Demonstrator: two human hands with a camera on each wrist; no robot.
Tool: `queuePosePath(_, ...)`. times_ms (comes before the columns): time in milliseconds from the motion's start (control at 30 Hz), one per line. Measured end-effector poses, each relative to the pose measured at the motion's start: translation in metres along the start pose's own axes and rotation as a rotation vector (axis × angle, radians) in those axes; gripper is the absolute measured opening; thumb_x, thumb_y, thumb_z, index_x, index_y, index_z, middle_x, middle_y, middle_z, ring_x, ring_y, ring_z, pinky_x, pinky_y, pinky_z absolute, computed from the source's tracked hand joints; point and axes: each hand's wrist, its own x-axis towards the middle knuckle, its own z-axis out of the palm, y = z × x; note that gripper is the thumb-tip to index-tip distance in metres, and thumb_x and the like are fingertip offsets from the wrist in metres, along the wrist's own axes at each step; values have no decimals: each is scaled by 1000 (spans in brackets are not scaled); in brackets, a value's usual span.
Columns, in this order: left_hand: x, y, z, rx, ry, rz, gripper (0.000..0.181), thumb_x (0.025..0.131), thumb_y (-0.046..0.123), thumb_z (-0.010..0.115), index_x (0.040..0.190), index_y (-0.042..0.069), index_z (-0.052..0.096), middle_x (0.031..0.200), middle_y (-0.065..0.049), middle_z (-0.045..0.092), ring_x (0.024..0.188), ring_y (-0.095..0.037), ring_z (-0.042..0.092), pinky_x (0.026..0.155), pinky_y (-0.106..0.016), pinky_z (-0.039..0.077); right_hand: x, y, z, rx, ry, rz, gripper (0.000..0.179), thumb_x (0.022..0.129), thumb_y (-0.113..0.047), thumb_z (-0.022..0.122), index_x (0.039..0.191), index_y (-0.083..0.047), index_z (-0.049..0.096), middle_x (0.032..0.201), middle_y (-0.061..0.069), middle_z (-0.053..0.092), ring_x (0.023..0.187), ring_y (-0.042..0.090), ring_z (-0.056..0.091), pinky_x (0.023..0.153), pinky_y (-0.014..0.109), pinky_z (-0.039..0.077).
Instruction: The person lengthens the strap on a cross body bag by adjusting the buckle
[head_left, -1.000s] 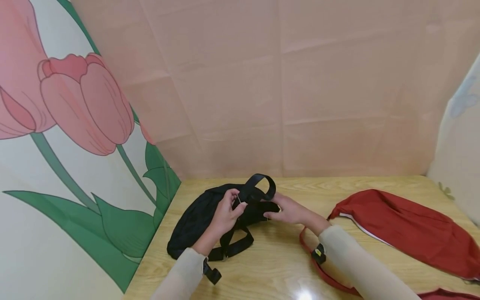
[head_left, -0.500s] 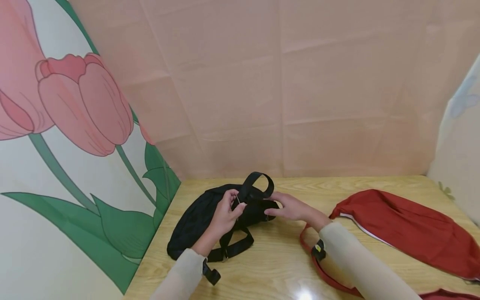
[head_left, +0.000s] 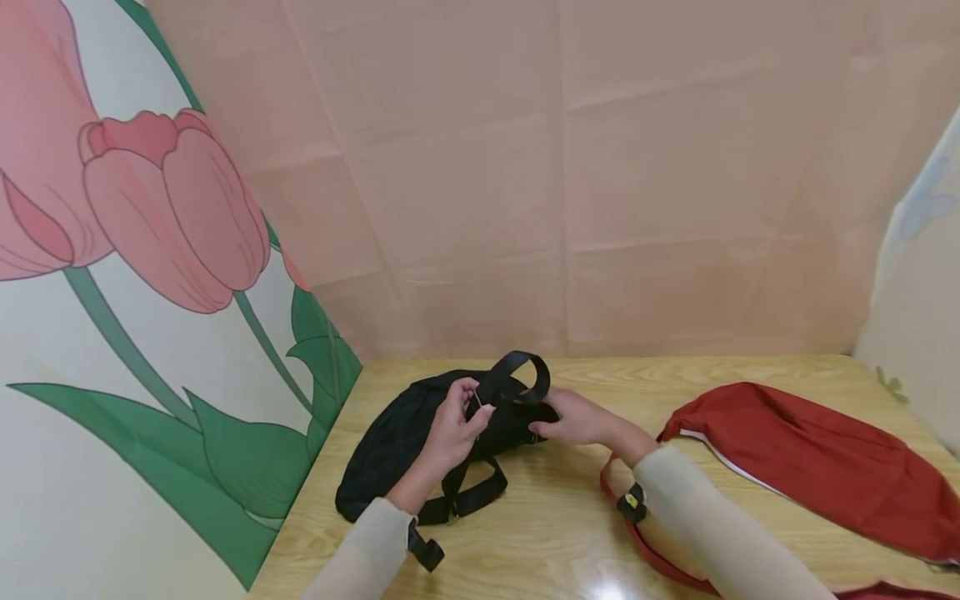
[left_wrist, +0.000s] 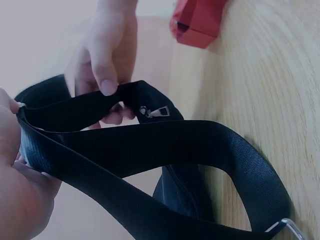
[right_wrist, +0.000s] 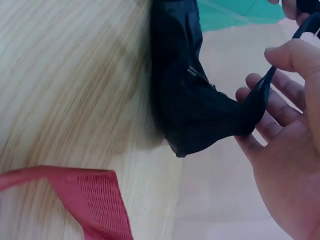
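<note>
A black waist bag (head_left: 393,442) lies on the left of the wooden table, its near end raised between both hands. My left hand (head_left: 448,427) pinches the black strap (head_left: 517,367), which loops up above the fingers. In the left wrist view, the strap (left_wrist: 165,145) runs from the left hand (left_wrist: 22,195) to a metal buckle (left_wrist: 286,226). My right hand (head_left: 577,418) pinches the bag's fabric end between thumb and fingers, close to a silver zipper pull (left_wrist: 159,112). The right wrist view shows the right hand (right_wrist: 285,135) with this fabric (right_wrist: 255,105) drawn across its fingers.
A red waist bag (head_left: 810,458) lies on the table (head_left: 540,533) at the right, its red strap (head_left: 645,546) partly under the right forearm. A black buckle (head_left: 632,504) shows beside that sleeve. Another black buckle (head_left: 426,550) lies by the left sleeve. A pink wall covering (head_left: 562,208) rises behind.
The strap loop shifts very slightly. Both hands keep their hold on the black bag, and the red bag stays where it was.
</note>
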Motion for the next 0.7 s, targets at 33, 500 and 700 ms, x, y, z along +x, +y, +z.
queuePosePath(33, 0, 0, 0, -4, 1, 0, 35, 96, 1, 62, 125, -7, 44, 109, -21, 59, 94, -28, 57, 76, -28, 51, -1, -1, 0, 2, -1, 8, 43, 95, -19, 69, 135, -8, 62, 133, 9, 64, 122, 28, 59, 103, 52, 45)
queuePosePath(500, -1, 1, -5, 30, 1, 94, 42, 98, 16, 65, 132, -3, 48, 123, -21, 62, 103, -28, 59, 90, -44, 50, -7, -1, 0, 7, -44, 44, 43, 97, -15, 66, 137, -3, 56, 138, 14, 58, 128, 33, 56, 107, 53, 42)
queuePosePath(700, -2, 7, -3, 24, -26, 21, 46, 99, 20, 62, 134, -3, 45, 118, -19, 59, 100, -25, 55, 86, -35, 48, -2, -11, 0, 21, -48, 19, 49, 97, -23, 67, 141, -6, 54, 139, 12, 58, 128, 31, 56, 107, 52, 43)
